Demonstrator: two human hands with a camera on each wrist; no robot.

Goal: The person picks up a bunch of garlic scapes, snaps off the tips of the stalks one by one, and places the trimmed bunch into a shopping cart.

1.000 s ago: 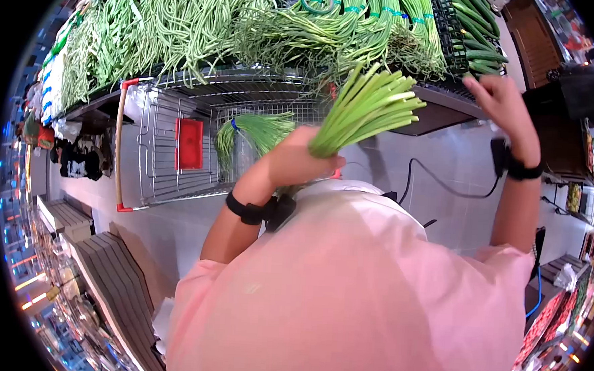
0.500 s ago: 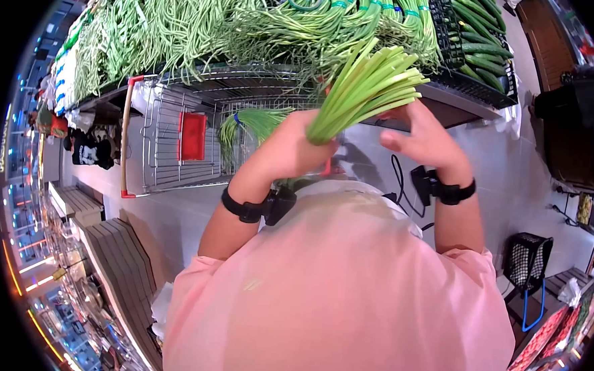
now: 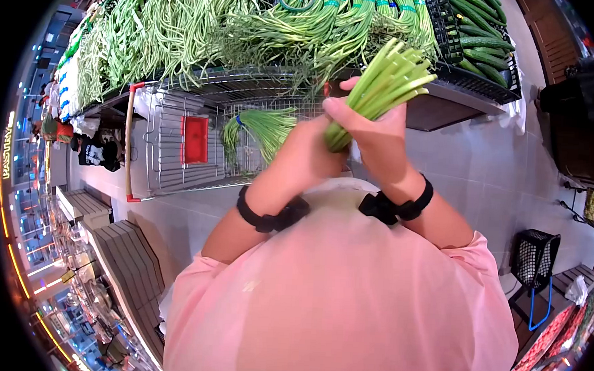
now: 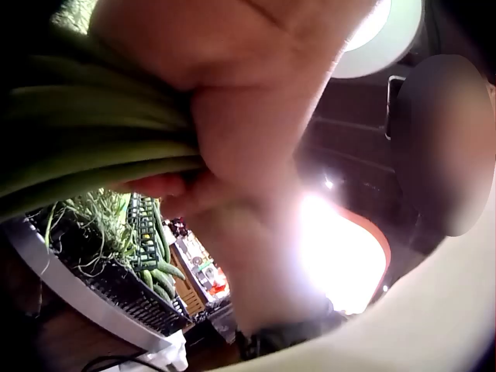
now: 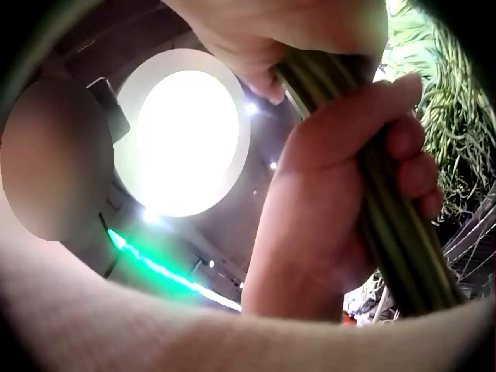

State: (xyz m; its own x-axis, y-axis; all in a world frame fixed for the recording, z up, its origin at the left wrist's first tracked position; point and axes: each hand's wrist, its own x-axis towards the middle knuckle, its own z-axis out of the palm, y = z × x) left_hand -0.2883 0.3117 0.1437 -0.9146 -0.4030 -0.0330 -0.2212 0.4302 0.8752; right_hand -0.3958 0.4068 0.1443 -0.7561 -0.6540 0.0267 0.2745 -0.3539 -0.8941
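Above the shirt front, a bundle of green stems (image 3: 391, 76) is held slantwise, its pale cut ends pointing up and right. My left hand (image 3: 304, 153) grips its lower part; in the right wrist view the left hand's (image 5: 325, 201) fingers curl round the stems (image 5: 403, 240). Just above it, my right hand (image 3: 380, 139) wraps the same bundle, with its thumb across the front. The left wrist view shows the right hand (image 4: 248, 256) beneath the stems (image 4: 101, 132). Another banded green bunch (image 3: 266, 129) lies in the cart.
A wire shopping cart (image 3: 168, 138) with a red panel (image 3: 194, 140) stands left of the hands. Beyond it, a display holds long beans (image 3: 178, 25), more banded stems (image 3: 349, 20) and cucumbers (image 3: 482, 44). A black basket (image 3: 533, 258) is at the right.
My right hand has come in from the far right and now holds the bundle beside my left hand. The bundle has shifted slightly right.
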